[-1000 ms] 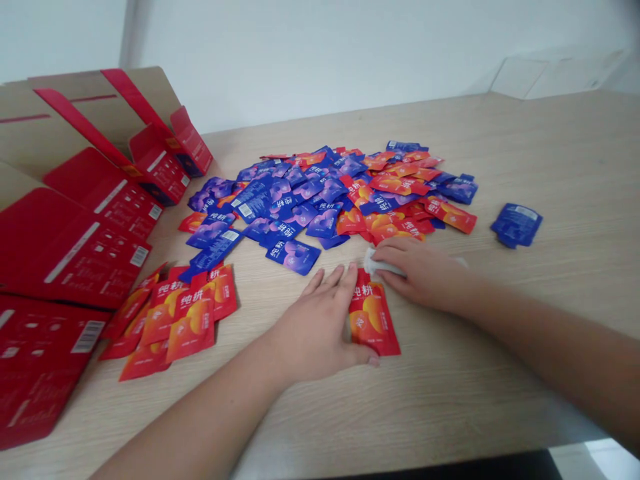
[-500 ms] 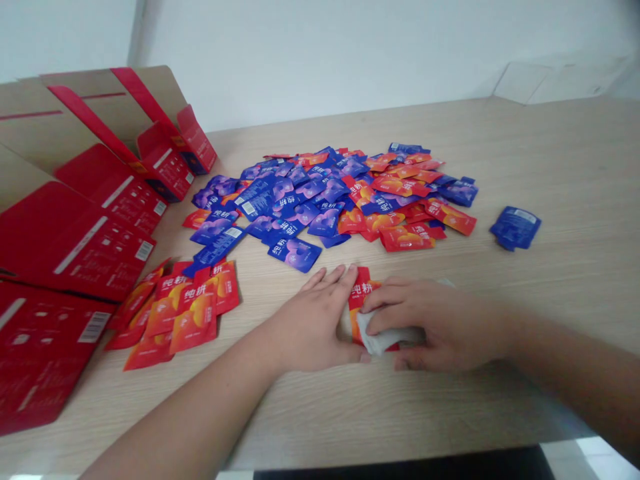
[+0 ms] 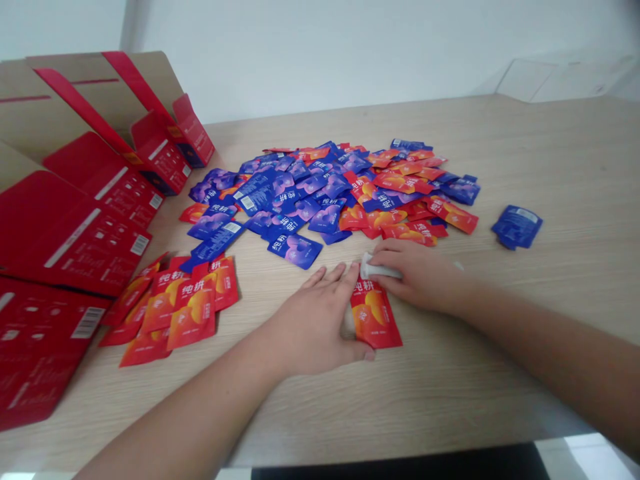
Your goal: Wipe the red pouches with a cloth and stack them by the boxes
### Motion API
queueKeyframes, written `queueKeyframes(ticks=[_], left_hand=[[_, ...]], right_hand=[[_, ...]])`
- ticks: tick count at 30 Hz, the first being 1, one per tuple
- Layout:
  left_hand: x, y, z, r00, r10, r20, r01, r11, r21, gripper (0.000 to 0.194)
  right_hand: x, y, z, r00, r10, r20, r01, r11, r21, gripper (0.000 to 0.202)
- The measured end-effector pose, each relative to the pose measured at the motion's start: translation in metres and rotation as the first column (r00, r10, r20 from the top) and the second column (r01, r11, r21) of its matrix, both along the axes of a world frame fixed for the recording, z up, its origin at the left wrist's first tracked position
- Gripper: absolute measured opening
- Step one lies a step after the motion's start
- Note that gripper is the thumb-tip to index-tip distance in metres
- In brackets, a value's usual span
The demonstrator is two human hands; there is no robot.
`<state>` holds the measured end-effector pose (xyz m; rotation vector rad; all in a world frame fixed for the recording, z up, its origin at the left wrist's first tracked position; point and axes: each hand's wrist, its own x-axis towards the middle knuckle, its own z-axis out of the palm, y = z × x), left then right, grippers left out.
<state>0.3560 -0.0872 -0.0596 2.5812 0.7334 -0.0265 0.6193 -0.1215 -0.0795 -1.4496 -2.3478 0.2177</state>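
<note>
In the middle of the frame, a red packet lies flat on the table, with its printed front turned up and its top end pointing away from the person. The left hand rests spread, palm down, along the left side of this packet; its index fingertip is at the upper left corner, and its thumb, set wide from the fingers, reaches the lower left corner. The right hand, just right of the frame's centre, pinches a white cloth between thumb and fingers, and the cloth covers part of the packet's top end. In the left part of the frame, a small group of red packets lies overlapping. Above the hands, in the upper middle, there is a wide pile of blue and red packets, loosely mixed. One blue packet lies apart from the pile, at the right of the frame. Along the left edge stand red boxes in a row, their flaps raised. A white wall fills the top of the frame, behind the table.
</note>
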Motion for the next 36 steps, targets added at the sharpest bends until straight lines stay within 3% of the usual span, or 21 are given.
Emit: queueKeyframes(ticks=[7,11,14,17,20,23,28,36], left_hand=[[-0.001,-0.003,0.002,0.998,-0.028,-0.051,0.029,0.999,0.033,0.142],[-0.001,-0.003,-0.001,0.999,-0.032,-0.040,0.034,0.998,0.057,0.140],[0.000,-0.003,-0.003,0.999,-0.034,-0.014,0.035,0.997,0.065,0.137],[-0.001,-0.003,-0.004,0.999,-0.029,-0.016,0.030,0.998,0.062,0.135],[-0.001,-0.003,-0.004,1.000,-0.025,-0.010,0.026,0.997,0.070,0.134],[-0.001,-0.003,-0.005,1.000,-0.029,0.004,0.029,0.997,0.068,0.133],[-0.001,-0.003,-0.004,0.999,-0.022,-0.031,0.023,0.999,0.038,0.130],[-0.002,-0.006,-0.006,0.999,-0.020,-0.032,0.021,0.999,0.044,0.126]], right_hand=[[0.005,-0.001,0.003,0.996,-0.045,0.077,0.046,0.999,-0.008,0.027],[0.003,-0.017,0.010,0.994,-0.012,-0.111,0.027,0.992,0.127,0.024],[-0.003,-0.028,0.016,0.972,0.164,-0.171,-0.154,0.986,0.067,0.021],[-0.011,-0.034,0.021,0.932,0.344,-0.114,-0.356,0.928,-0.106,0.016],[-0.016,-0.036,0.024,0.911,0.407,-0.067,-0.413,0.895,-0.167,0.022],[-0.017,-0.036,0.025,0.896,0.443,-0.011,-0.441,0.888,-0.128,0.023],[-0.012,-0.030,0.016,0.926,0.372,0.059,-0.368,0.927,-0.070,0.020],[0.002,0.001,-0.003,0.985,0.058,0.163,-0.069,0.996,0.059,0.029]])
